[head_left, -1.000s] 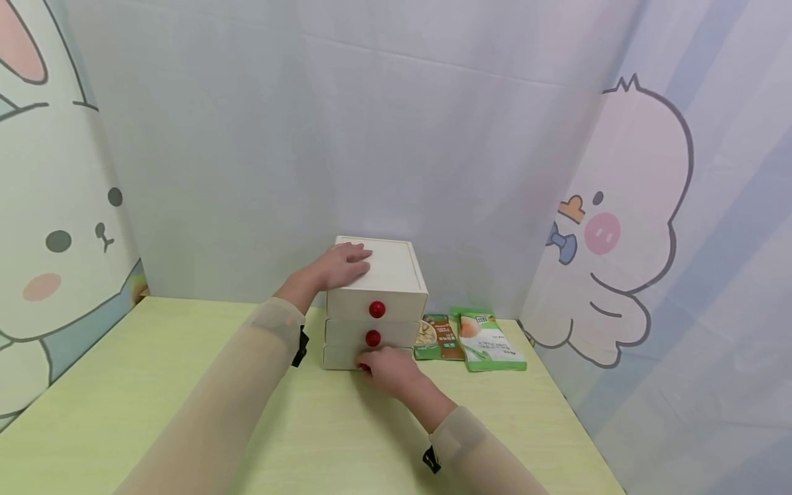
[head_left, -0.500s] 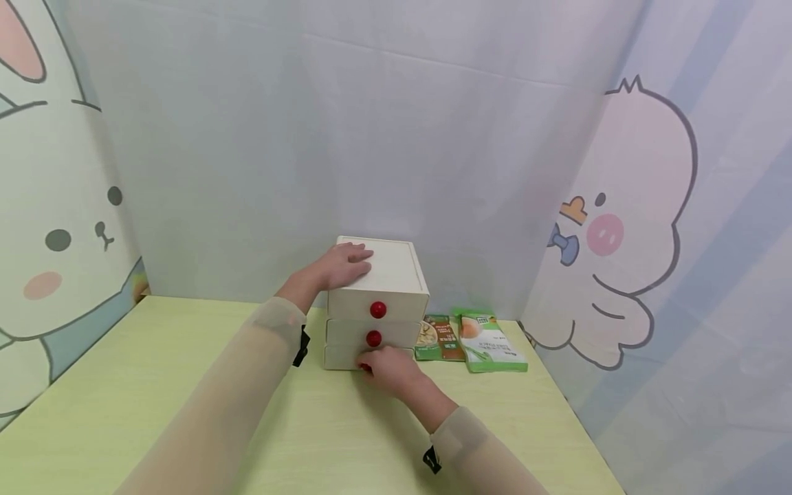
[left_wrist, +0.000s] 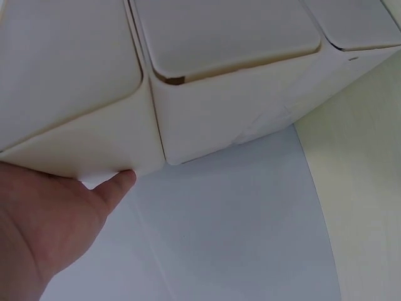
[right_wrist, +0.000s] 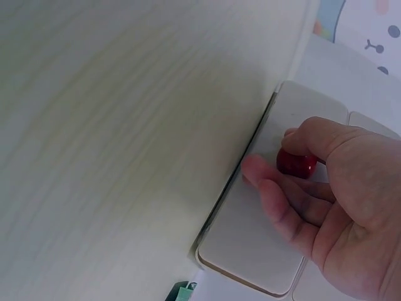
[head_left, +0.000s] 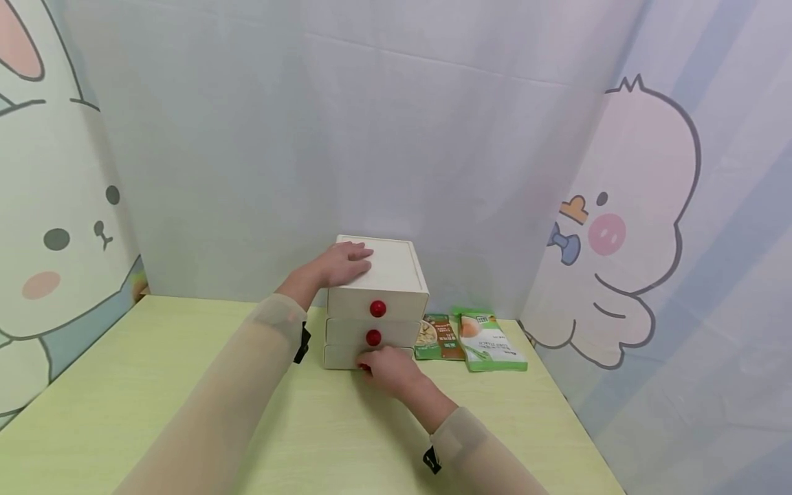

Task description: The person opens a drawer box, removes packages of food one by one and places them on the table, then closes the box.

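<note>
- White drawer unit: three fronts across the top, side walls beneath.
- Left grip: bare hand, lower left, one digit extended at the unit's edge.
- Pale counter: right.
- Grey backdrop: lower centre.

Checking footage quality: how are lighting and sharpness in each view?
Head: bright, soft shadow on the table below the right hand; left wrist: dimmer, left hand in shade; right wrist: hazy, table grain blurry, small glint on the red knob.
</note>
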A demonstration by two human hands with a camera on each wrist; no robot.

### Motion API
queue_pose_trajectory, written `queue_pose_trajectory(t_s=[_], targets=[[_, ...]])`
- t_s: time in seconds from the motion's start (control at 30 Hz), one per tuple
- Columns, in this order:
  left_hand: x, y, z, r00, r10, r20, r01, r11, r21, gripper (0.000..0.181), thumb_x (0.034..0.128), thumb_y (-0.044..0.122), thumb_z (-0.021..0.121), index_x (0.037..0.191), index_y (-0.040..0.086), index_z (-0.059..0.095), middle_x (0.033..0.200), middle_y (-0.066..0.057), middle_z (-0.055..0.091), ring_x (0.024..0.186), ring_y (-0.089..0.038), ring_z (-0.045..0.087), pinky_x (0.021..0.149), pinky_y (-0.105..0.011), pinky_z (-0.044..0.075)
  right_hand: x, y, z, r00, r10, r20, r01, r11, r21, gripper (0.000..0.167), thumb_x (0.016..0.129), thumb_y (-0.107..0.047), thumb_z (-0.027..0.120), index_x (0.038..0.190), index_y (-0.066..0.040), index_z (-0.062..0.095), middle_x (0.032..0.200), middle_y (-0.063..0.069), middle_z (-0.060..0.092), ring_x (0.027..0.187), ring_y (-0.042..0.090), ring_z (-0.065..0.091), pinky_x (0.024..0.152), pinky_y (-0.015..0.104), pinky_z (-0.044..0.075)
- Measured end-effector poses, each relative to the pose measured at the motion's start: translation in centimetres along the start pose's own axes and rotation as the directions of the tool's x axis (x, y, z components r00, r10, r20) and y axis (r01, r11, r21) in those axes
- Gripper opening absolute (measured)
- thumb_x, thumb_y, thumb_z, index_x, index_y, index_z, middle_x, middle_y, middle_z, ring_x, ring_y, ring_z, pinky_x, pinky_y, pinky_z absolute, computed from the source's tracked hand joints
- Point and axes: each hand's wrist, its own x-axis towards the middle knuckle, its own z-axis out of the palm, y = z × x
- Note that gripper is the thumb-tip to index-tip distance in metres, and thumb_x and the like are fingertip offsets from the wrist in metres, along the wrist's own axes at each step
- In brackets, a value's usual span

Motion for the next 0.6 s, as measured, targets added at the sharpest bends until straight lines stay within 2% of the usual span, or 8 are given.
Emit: queue_pose_trajectory(t_s=[0.17, 0.4, 0.6], targets=[[0.04, -0.02, -0.01, 1.0, -0.002, 0.003, 0.002, 1.0, 0.0, 0.061, 0.1144, 0.045, 0.041, 0.17, 0.02, 0.043, 0.184, -0.008, 0.025, 0.173, -0.036, 0.011, 0.139, -0.063, 0.011, -0.1, -0.15, -0.15, 1.0, 0.004, 0.0, -0.004, 1.0, 0.011, 0.009, 0.101, -0.013, 0.077, 0.105, -0.019, 0.081, 0.08, -0.007, 0.068, 0.067, 0.008, 0.049, 0.062, 0.019, 0.042], [0.17, 0.0, 0.04, 1.0, -0.003, -0.001, 0.003, 1.0, 0.0, 0.062, 0.1147, 0.044, 0.04, 0.171, 0.018, 0.041, 0.184, -0.009, 0.024, 0.173, -0.037, 0.011, 0.139, -0.062, 0.011, -0.19, -0.24, -0.35, 1.0, -0.012, -0.009, 0.012, 1.0, 0.013, 0.008, 0.101, -0.011, 0.075, 0.098, -0.018, 0.079, 0.073, -0.007, 0.059, 0.064, 0.008, 0.045, 0.059, 0.019, 0.036], [0.11, -0.03, 0.05, 1.0, 0.004, -0.011, -0.004, 1.0, 0.0, 0.061, 0.1147, 0.043, 0.041, 0.17, 0.018, 0.043, 0.184, -0.009, 0.026, 0.173, -0.036, 0.012, 0.139, -0.061, 0.012, -0.23, 0.08, -0.27, 1.0, -0.017, -0.007, 0.017, 1.0, 0.001, 0.008, 0.102, -0.016, 0.077, 0.108, -0.02, 0.08, 0.08, -0.007, 0.07, 0.065, 0.007, 0.049, 0.061, 0.019, 0.046]])
